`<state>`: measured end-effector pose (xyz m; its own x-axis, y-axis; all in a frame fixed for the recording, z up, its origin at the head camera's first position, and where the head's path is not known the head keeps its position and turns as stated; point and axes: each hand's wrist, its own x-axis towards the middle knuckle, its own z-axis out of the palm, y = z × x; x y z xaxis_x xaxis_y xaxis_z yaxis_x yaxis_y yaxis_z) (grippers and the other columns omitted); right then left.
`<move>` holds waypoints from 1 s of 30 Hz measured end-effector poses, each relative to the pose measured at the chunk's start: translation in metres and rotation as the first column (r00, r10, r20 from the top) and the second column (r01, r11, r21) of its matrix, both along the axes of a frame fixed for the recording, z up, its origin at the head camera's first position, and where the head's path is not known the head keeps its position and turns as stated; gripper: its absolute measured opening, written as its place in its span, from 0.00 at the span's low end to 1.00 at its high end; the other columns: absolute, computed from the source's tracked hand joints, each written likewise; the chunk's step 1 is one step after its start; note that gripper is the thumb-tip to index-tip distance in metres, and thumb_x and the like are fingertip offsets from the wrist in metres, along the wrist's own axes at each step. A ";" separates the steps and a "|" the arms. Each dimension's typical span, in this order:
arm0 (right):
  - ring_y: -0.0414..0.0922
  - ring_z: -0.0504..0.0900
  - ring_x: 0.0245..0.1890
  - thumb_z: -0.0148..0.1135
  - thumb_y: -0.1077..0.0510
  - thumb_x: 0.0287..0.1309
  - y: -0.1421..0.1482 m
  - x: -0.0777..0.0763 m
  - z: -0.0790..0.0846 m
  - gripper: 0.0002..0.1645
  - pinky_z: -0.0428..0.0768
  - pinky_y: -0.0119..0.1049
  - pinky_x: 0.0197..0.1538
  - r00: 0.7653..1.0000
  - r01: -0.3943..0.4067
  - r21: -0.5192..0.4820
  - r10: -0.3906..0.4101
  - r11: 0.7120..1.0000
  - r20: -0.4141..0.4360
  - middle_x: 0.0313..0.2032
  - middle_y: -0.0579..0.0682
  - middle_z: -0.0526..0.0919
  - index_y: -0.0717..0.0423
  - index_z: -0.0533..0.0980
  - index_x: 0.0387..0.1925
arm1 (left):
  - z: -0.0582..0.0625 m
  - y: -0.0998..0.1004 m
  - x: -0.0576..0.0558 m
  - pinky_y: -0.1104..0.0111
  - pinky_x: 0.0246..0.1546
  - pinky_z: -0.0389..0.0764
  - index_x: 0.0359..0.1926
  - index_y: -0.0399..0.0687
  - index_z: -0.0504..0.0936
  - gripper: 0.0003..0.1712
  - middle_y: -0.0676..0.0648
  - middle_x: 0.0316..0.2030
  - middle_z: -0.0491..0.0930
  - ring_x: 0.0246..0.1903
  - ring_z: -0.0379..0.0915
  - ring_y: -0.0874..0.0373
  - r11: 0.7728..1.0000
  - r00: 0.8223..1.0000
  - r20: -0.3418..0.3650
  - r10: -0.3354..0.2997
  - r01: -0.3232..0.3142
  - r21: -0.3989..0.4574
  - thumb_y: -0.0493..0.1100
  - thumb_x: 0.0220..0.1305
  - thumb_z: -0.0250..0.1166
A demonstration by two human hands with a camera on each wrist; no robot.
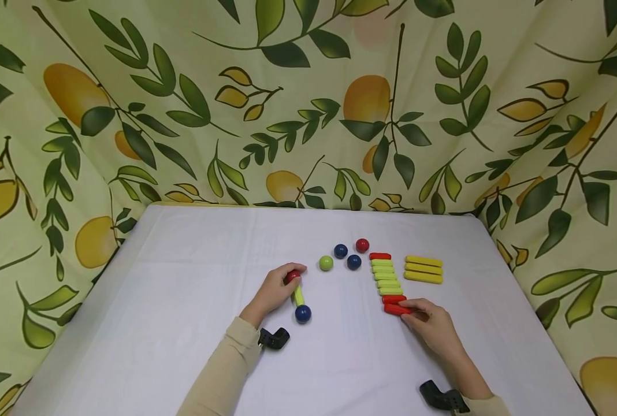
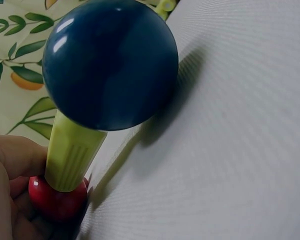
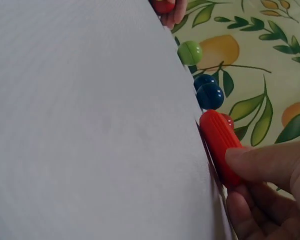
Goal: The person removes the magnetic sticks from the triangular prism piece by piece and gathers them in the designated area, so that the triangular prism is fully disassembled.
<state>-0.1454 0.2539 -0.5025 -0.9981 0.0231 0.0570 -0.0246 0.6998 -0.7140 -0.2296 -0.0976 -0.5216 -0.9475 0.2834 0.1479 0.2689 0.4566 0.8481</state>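
My left hand [image 1: 274, 292] grips a red ball [image 1: 292, 277] at the far end of a light green stick [image 1: 299, 295]. A blue ball [image 1: 303, 314] sits on the stick's near end, and in the left wrist view this blue ball [image 2: 110, 65] looms close to the camera. Between the thumb and fingers of my right hand [image 1: 433, 326] is the end of a red stick [image 1: 396, 309], the nearest in a column of sticks. Up close in the right wrist view, the red stick [image 3: 221, 145] shows grooves along its side, with the thumb pressed on it.
Beyond the pinched stick, the column has another red stick [image 1: 394, 299], several light green sticks [image 1: 386, 277] and a red one at its far end. Three yellow sticks [image 1: 423, 270] lie to the right. Loose green [image 1: 326, 263], blue [image 1: 341, 251] and red balls [image 1: 362, 245] rest behind.
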 end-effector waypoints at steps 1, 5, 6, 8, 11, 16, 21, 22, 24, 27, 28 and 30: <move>0.41 0.77 0.35 0.68 0.65 0.51 0.000 0.000 -0.002 0.15 0.77 0.24 0.35 1.000 0.003 0.008 -0.003 1.000 -0.020 0.43 0.56 0.83 0.57 0.81 0.43 | 0.000 0.000 0.000 0.57 0.59 0.72 0.52 0.44 0.79 0.15 0.46 0.51 0.80 0.56 0.73 0.52 1.000 1.000 0.000 -0.001 0.001 -0.002 0.35 0.64 0.58; 0.43 0.76 0.36 0.68 0.66 0.51 -0.001 -0.003 -0.009 0.16 0.76 0.23 0.35 0.997 0.039 0.052 -0.035 0.998 -0.067 0.43 0.56 0.82 0.58 0.80 0.44 | 0.001 -0.001 0.001 0.56 0.59 0.72 0.52 0.44 0.79 0.15 0.45 0.52 0.80 0.57 0.72 0.51 1.000 1.000 -0.001 0.001 -0.001 -0.001 0.35 0.64 0.59; 0.44 0.76 0.37 0.68 0.65 0.51 -0.001 -0.004 -0.010 0.17 0.76 0.22 0.36 0.997 0.049 0.061 -0.045 0.997 -0.069 0.43 0.56 0.81 0.59 0.79 0.45 | 0.001 -0.001 0.001 0.56 0.59 0.72 0.52 0.44 0.79 0.15 0.45 0.52 0.80 0.57 0.72 0.51 1.000 1.000 0.000 0.003 -0.003 -0.001 0.35 0.64 0.59; 0.46 0.76 0.38 0.67 0.65 0.52 -0.001 -0.005 -0.012 0.17 0.76 0.21 0.37 0.995 0.070 0.069 -0.065 0.995 -0.071 0.44 0.57 0.81 0.60 0.78 0.46 | 0.001 -0.002 0.000 0.56 0.59 0.72 0.52 0.45 0.79 0.15 0.45 0.52 0.80 0.57 0.72 0.51 1.000 1.000 0.000 0.002 -0.002 -0.002 0.36 0.65 0.59; 0.47 0.77 0.39 0.67 0.64 0.52 0.000 -0.006 -0.013 0.18 0.75 0.19 0.38 0.994 0.084 0.056 -0.080 0.995 -0.078 0.44 0.58 0.80 0.62 0.76 0.46 | 0.002 -0.003 0.000 0.56 0.60 0.71 0.52 0.45 0.79 0.16 0.45 0.53 0.79 0.58 0.71 0.51 1.000 1.000 0.012 -0.008 0.008 0.004 0.35 0.64 0.57; 0.50 0.78 0.41 0.66 0.63 0.53 0.001 -0.004 -0.014 0.19 0.70 0.12 0.41 0.987 0.115 0.026 -0.111 0.993 -0.116 0.45 0.59 0.80 0.64 0.74 0.47 | 0.005 -0.007 0.001 0.53 0.60 0.69 0.54 0.42 0.78 0.24 0.43 0.55 0.77 0.57 0.70 0.50 0.996 0.996 0.052 -0.066 0.063 0.062 0.29 0.58 0.49; 0.50 0.77 0.44 0.63 0.62 0.56 0.001 -0.003 -0.013 0.19 0.65 0.07 0.42 0.974 0.157 -0.031 -0.160 0.987 -0.159 0.47 0.58 0.80 0.63 0.73 0.50 | 0.004 -0.009 -0.002 0.53 0.61 0.69 0.55 0.44 0.77 0.26 0.44 0.56 0.77 0.59 0.69 0.49 0.995 0.994 0.056 -0.089 0.086 0.047 0.26 0.55 0.50; 0.50 0.77 0.44 0.63 0.62 0.57 0.001 -0.003 -0.013 0.19 0.64 0.06 0.43 0.972 0.165 -0.045 -0.170 0.985 -0.165 0.47 0.57 0.80 0.63 0.73 0.50 | 0.004 -0.009 -0.003 0.53 0.62 0.68 0.55 0.44 0.78 0.26 0.44 0.56 0.77 0.60 0.69 0.49 0.996 0.995 0.056 -0.088 0.086 0.034 0.26 0.56 0.51; 0.48 0.76 0.46 0.61 0.62 0.58 0.001 -0.003 -0.012 0.19 0.63 0.06 0.44 0.966 0.178 -0.061 -0.186 0.982 -0.180 0.47 0.57 0.79 0.62 0.72 0.51 | 0.002 -0.009 -0.003 0.54 0.62 0.68 0.55 0.46 0.78 0.26 0.45 0.56 0.77 0.61 0.68 0.50 0.997 0.995 0.058 -0.081 0.081 0.009 0.26 0.56 0.54; 0.45 0.74 0.47 0.60 0.63 0.59 0.000 -0.003 -0.009 0.17 0.62 0.06 0.46 0.957 0.194 -0.088 -0.208 0.977 -0.204 0.48 0.55 0.79 0.62 0.73 0.50 | 0.001 -0.009 -0.002 0.55 0.62 0.68 0.54 0.49 0.78 0.26 0.47 0.56 0.77 0.61 0.68 0.51 0.997 0.996 0.051 -0.074 0.075 -0.013 0.27 0.55 0.57; 0.43 0.73 0.47 0.60 0.63 0.59 -0.001 -0.003 -0.008 0.17 0.62 0.07 0.47 0.954 0.197 -0.098 -0.214 0.976 -0.212 0.48 0.55 0.79 0.62 0.73 0.50 | 0.001 -0.009 -0.002 0.55 0.62 0.68 0.54 0.49 0.78 0.25 0.47 0.55 0.77 0.60 0.69 0.51 0.997 0.996 0.043 -0.075 0.075 -0.020 0.28 0.54 0.58; 0.40 0.72 0.47 0.60 0.64 0.58 -0.004 -0.003 -0.005 0.16 0.63 0.08 0.47 0.950 0.196 -0.123 -0.219 0.973 -0.223 0.48 0.54 0.79 0.62 0.74 0.50 | 0.001 -0.009 -0.001 0.56 0.61 0.70 0.53 0.49 0.79 0.25 0.48 0.53 0.78 0.58 0.70 0.52 0.996 0.996 0.016 -0.084 0.084 -0.028 0.29 0.53 0.60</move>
<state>-0.1488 0.2501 -0.5073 -0.9295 0.2454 0.2754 -0.0609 0.6341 -0.7709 -0.2305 -0.1068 -0.5211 -0.9223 0.3658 0.1249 0.2950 0.4572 0.8390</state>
